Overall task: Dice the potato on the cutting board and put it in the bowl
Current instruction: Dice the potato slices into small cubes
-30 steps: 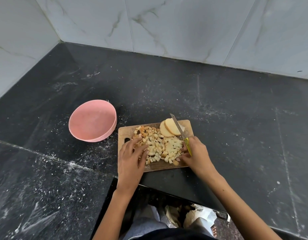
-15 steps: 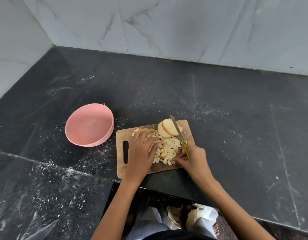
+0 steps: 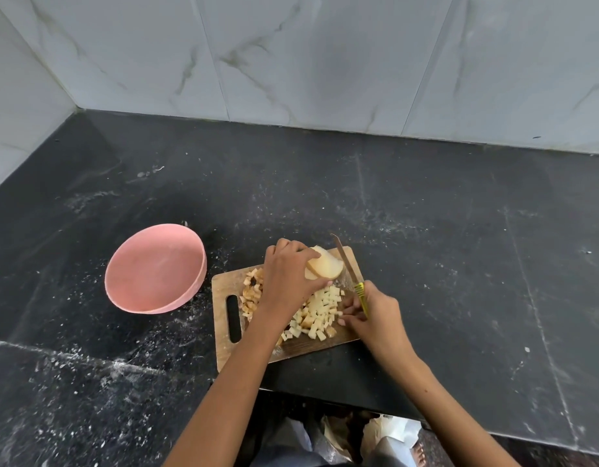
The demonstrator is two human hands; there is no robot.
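Left hand [image 3: 288, 281] moved up from dice, grip pinching potato slices [image 3: 325, 267]; right hand [image 3: 375, 315] keeps clasping knife [image 3: 350, 278].

The board [image 3: 224, 332] lies on the counter [image 3: 460, 264]. The bowl [image 3: 155, 268] sits left of the board, apart from it. On the board, dice [image 3: 320, 311] lie mid-board, slices [image 3: 325, 267] at its far edge, the knife [image 3: 350, 274] along its right side.

No legible text, label, brand, number or sign on anything here.
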